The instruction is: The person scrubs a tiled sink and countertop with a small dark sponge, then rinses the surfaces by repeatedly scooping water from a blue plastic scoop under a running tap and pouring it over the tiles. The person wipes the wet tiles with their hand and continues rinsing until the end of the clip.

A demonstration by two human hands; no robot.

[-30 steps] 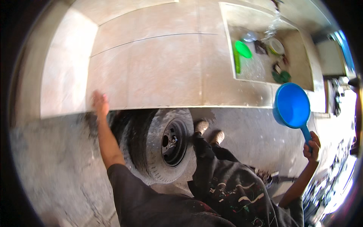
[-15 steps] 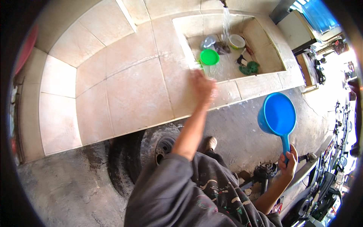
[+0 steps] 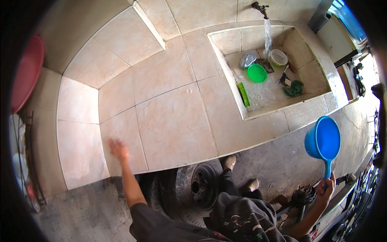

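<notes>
Right hand grips a blue dipper while the left hand is open at the tiled counter

At the right of the frame, the right hand (image 3: pixel 328 186) is closed around the handle of a blue plastic dipper (image 3: pixel 322 139). The dipper's round bowl is raised above the hand, in front of the counter's edge and over the concrete floor (image 3: pixel 278 161); whether it holds water cannot be told.

At the lower left, the left hand (image 3: pixel 119 149) is open and empty, its fingers extended but blurred. It is over the near-left part of the beige tiled counter (image 3: pixel 173 125); whether it touches the tiles is unclear.

In the upper right, a faucet (image 3: pixel 261 9) pours a water stream (image 3: pixel 267 34) into a tiled sink (image 3: pixel 312 74). Inside lie a bright green round dish (image 3: pixel 257 73), a bright green brush (image 3: pixel 243 94) against the left wall, a clear plastic container (image 3: pixel 248 60), a white tub (image 3: pixel 279 58) and a dark green scrubber (image 3: pixel 296 86).

At the lower centre, a wheel with a tire (image 3: pixel 199 187) is partly under the counter, beside the person's shoes (image 3: pixel 229 162). A pink basin (image 3: pixel 28 72) is at the left edge.
</notes>
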